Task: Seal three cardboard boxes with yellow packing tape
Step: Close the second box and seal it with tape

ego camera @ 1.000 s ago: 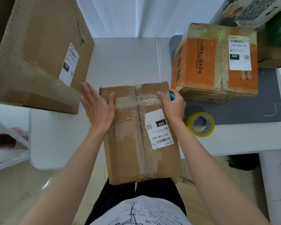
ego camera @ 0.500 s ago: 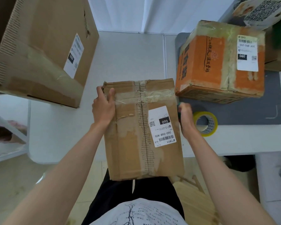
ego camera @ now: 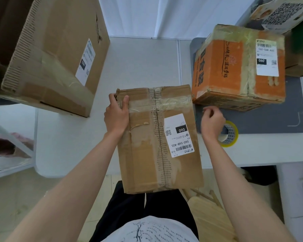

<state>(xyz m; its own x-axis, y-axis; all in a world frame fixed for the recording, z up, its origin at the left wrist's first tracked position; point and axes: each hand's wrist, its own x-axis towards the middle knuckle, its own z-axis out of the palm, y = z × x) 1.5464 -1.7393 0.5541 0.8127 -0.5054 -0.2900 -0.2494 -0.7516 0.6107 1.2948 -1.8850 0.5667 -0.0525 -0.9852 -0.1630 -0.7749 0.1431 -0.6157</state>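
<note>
A: Three boxes in view — middle box (ego camera: 157,138) at table edge, half over the lap. Left hand (ego camera: 116,116) grips its ten o'clock corner, thumb on top.

B: Right hand (ego camera: 212,119)?

A: Loosely curled, holding nothing I can see, hovering over the tape roll (ego camera: 229,134) at three o'clock.

B: Handling?

A: Probably light, stiff — hold by corners, not the worn seam.

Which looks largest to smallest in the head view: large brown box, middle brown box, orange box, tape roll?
1. Large brown box, though it sits nearer the camera.
2. Middle brown box.
3. Orange box, looking nearly as big.
4. Tape roll.
</note>
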